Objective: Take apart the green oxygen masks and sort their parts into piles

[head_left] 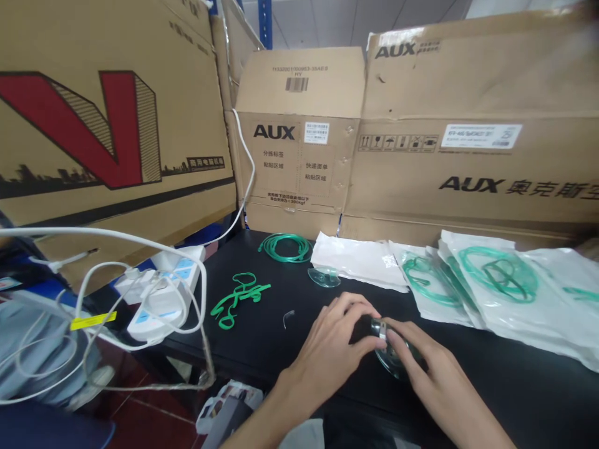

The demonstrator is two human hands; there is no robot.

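Both my hands are at the front of the black table, closed around a clear, green-tinted oxygen mask (392, 366). On the mask is a small shiny silver piece (380, 329). My left hand (334, 340) pinches there from the left, thumb and forefinger at the silver piece. From the other side, my right hand (418, 349) grips the mask with its thumb close to my left thumb. My fingers hide much of the mask. To the left of my hands lie a small thin curved strip (289, 318) and a loose bunched green strap (238, 299).
Coiled green tubing (285, 248) lies at the back, near a clear green-tinted piece (324, 277) and a white packet (358, 260). More packets with green tubing (498, 274) lie right. A white power strip (163, 299) with tangled cables stands left. Cardboard boxes (299, 149) wall the back.
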